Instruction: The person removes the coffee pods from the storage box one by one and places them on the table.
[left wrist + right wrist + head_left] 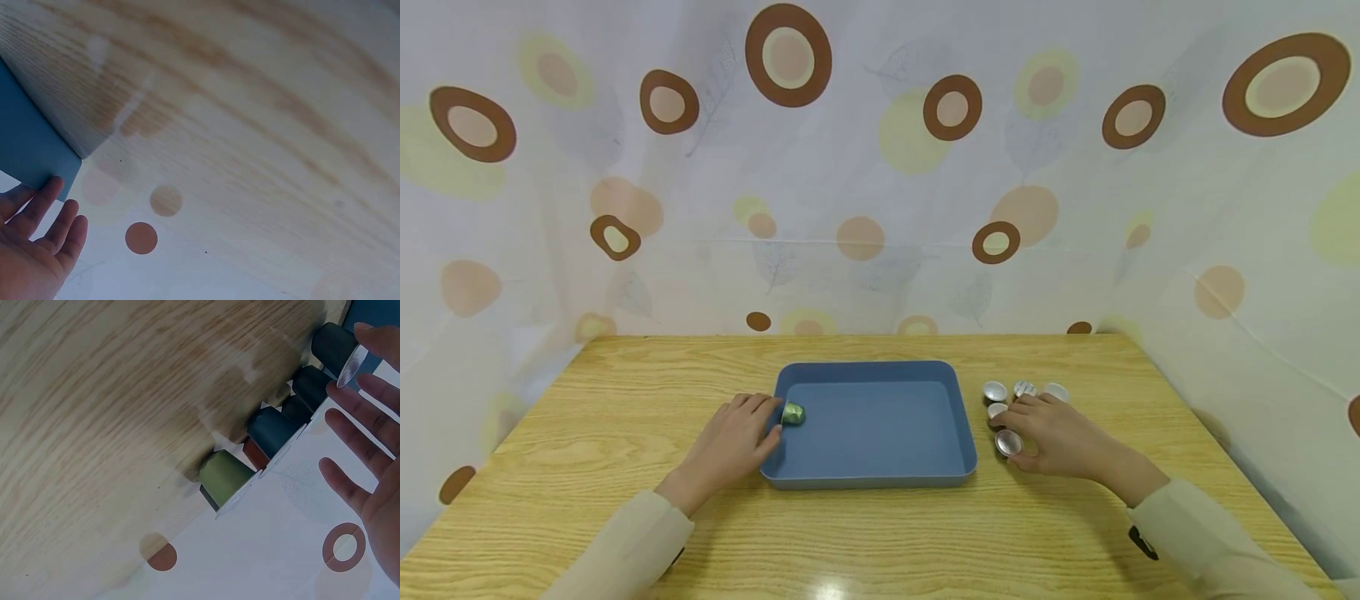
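Beside the shallow blue tray [880, 482], my left hand [735, 439] rests at the left rim, fingers fairly straight. In the left wrist view its fingertips [55, 184] touch the tray's wall. A green coffee capsule [794, 414] lies on its side in the tray, close to those fingers. On the right, my right hand [1052, 435] pinches a dark coffee capsule [334, 347] between thumb and index finger. That capsule's silver lid [1008, 443] is tilted, and the other fingers are spread over the neighbouring capsules.
Several other capsules stand lid up right of the tray, including a white-lidded one [995, 391], one with a striped lid [1024, 388], and a green one [226, 477]. A patterned cloth [865, 192] hangs behind and beside the wooden table [790, 542].
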The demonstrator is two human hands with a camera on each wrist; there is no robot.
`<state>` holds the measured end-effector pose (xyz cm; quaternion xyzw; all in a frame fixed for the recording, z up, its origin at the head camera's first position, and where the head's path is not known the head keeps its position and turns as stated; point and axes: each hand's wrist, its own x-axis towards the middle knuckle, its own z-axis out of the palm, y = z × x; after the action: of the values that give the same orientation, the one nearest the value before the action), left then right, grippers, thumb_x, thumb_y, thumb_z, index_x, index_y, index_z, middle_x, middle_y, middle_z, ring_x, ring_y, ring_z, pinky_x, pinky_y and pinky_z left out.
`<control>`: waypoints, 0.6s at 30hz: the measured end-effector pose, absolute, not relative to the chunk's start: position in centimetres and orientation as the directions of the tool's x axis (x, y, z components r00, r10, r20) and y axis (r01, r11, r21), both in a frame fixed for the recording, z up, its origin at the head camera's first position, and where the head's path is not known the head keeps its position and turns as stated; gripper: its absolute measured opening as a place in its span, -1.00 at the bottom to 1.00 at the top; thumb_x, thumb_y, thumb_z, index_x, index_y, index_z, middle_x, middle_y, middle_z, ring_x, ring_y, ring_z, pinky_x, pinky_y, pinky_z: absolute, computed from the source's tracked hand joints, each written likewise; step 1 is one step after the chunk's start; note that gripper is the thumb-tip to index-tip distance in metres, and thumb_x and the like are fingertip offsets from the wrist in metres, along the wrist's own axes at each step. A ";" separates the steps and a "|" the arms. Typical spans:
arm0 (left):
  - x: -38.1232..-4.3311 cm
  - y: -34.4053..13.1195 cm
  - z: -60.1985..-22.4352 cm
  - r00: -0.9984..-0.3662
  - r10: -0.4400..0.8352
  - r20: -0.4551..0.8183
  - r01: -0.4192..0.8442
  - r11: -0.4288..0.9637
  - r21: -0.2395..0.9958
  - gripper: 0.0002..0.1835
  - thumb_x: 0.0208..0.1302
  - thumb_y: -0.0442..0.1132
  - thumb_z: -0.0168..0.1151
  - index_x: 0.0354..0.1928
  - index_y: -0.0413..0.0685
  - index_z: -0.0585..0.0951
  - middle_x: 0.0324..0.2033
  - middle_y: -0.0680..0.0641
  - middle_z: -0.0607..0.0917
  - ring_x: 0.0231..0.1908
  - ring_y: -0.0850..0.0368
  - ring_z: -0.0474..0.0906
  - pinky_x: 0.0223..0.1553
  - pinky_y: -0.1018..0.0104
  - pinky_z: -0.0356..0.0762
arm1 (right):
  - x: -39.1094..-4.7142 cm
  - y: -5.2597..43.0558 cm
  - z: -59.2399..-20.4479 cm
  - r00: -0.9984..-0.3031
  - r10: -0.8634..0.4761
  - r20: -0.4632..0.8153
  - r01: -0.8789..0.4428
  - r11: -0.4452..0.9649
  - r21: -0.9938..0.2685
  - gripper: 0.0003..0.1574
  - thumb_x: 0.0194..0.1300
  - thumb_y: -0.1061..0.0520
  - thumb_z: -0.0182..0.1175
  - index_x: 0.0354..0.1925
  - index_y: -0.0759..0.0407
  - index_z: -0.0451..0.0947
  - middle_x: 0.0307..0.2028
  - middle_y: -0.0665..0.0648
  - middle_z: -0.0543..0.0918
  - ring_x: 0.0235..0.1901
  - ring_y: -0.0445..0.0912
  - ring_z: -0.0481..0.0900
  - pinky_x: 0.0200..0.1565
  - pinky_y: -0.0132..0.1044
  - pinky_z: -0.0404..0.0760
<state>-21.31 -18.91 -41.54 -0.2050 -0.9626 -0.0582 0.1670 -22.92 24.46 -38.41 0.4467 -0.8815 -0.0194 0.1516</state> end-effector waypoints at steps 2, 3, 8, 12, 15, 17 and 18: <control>-21.3 -18.9 -41.5 -0.861 0.375 0.344 0.413 0.909 0.045 -0.59 0.23 -0.11 0.09 0.07 -0.15 0.51 -0.03 -0.10 0.58 0.00 -0.07 0.47 -0.06 0.02 0.48 | -23.0 24.6 -38.5 -0.557 -0.792 0.250 -0.778 0.603 0.177 -0.45 -0.12 -0.03 0.39 -0.11 0.09 0.53 -0.24 0.01 0.63 -0.21 -0.06 0.55 -0.23 -0.10 0.49; -21.3 -18.9 -41.5 -0.862 0.374 0.343 0.413 0.909 0.046 -0.59 0.23 -0.11 0.09 0.07 -0.15 0.51 -0.03 -0.10 0.58 0.00 -0.07 0.47 -0.05 0.02 0.48 | -23.0 24.6 -38.6 -0.558 -0.790 0.253 -0.776 0.605 0.178 -0.45 -0.13 -0.04 0.39 -0.11 0.08 0.53 -0.25 0.01 0.63 -0.21 -0.07 0.54 -0.23 -0.10 0.49; -21.3 -18.9 -41.6 -0.862 0.375 0.341 0.415 0.909 0.049 -0.59 0.23 -0.11 0.09 0.07 -0.14 0.51 -0.03 -0.10 0.58 0.00 -0.07 0.47 -0.05 0.02 0.48 | -23.0 24.6 -38.7 -0.558 -0.786 0.265 -0.772 0.609 0.182 -0.44 -0.16 -0.03 0.40 -0.12 0.07 0.53 -0.28 -0.01 0.62 -0.24 -0.08 0.54 -0.24 -0.12 0.48; -21.3 -19.0 -41.6 -0.860 0.376 0.344 0.416 0.908 0.045 -0.59 0.23 -0.10 0.09 0.07 -0.14 0.51 -0.03 -0.09 0.58 0.00 -0.07 0.47 -0.05 0.02 0.48 | -23.0 24.6 -38.7 -0.577 -0.776 0.255 -0.764 0.623 0.166 -0.45 -0.14 -0.02 0.39 -0.12 0.07 0.54 -0.27 0.01 0.63 -0.23 -0.07 0.54 -0.22 -0.09 0.49; -21.3 -19.0 -41.6 -0.860 0.376 0.344 0.415 0.909 0.045 -0.59 0.23 -0.10 0.09 0.07 -0.14 0.51 -0.03 -0.09 0.58 0.00 -0.07 0.47 -0.05 0.02 0.48 | -23.0 24.7 -38.7 -0.587 -0.770 0.252 -0.761 0.630 0.153 -0.47 -0.13 -0.02 0.39 -0.12 0.08 0.54 -0.27 0.02 0.63 -0.22 -0.05 0.55 -0.21 -0.06 0.50; -21.4 -19.0 -41.7 -0.860 0.376 0.345 0.415 0.909 0.044 -0.59 0.23 -0.10 0.08 0.07 -0.14 0.51 -0.03 -0.09 0.58 0.00 -0.07 0.47 -0.05 0.02 0.48 | -23.1 24.7 -38.7 -0.585 -0.770 0.255 -0.763 0.629 0.149 -0.47 -0.13 -0.01 0.39 -0.13 0.08 0.54 -0.27 0.02 0.63 -0.22 -0.05 0.55 -0.21 -0.04 0.50; -21.4 -19.0 -41.7 -0.860 0.376 0.345 0.415 0.909 0.045 -0.59 0.23 -0.10 0.08 0.07 -0.14 0.51 -0.03 -0.09 0.58 0.00 -0.07 0.47 -0.05 0.02 0.48 | -23.1 24.7 -38.8 -0.582 -0.771 0.259 -0.764 0.628 0.152 -0.47 -0.14 -0.02 0.40 -0.13 0.08 0.54 -0.27 0.02 0.63 -0.22 -0.05 0.55 -0.22 -0.05 0.50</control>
<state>-21.37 -19.00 -41.66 -0.2054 -0.9626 -0.0591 0.1667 -23.08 24.72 -38.76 0.4314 -0.8893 -0.0120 0.1516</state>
